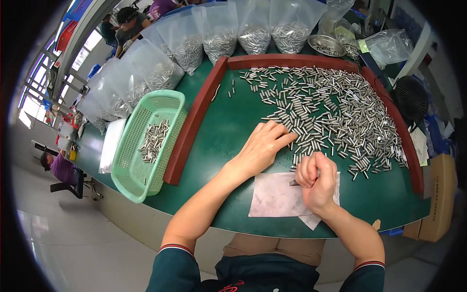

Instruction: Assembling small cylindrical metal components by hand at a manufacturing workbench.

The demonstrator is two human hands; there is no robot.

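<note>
My left hand (262,147) rests palm down at the near left edge of a heap of small, shiny metal pins (348,117). Its fingers are bent and look slightly apart, with the tips and thumb against the pins; what lies under them is hidden. Closer to me, my right hand (319,182) is curled into a fist above a stained whitish cloth (275,197). A grey metal end pokes out at the left side of this fist, apparently of metal pins held inside. The cloth lies flat on the green tabletop (221,146).
Dark red wooden rails (197,121) border the heap on the left, back and right. Outside the left rail stands a green plastic basket (124,165) with pins in it. Clear bags (219,41) of pins line the back, beside a metal bowl (327,46). A cardboard box (440,199) stands right.
</note>
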